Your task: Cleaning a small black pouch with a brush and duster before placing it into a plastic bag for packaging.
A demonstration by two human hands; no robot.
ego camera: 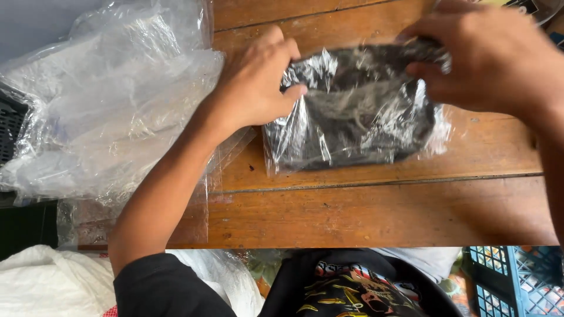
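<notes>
Crinkly clear plastic bag (352, 111) of dark folded fabric, flat on wooden bench (382, 211). Left hand (258, 82) pinching its nine o'clock edge; right hand (493, 58) gripping top corner at two o'clock. Loose plastic sheeting (111, 111) piled at nine o'clock.

Bright, even daylight fills the head view, with no hard shadows on the wooden surface (376, 211); only soft shade sits just beneath the wrapped dark bundle (352, 111). White glare streaks across its clear film and across the heap of plastic bags (111, 105) at the left. The right hand (493, 58) is smeared by motion blur, the left hand (258, 82) sharper. The near edge, below the surface, lies dimmer and slightly soft
</notes>
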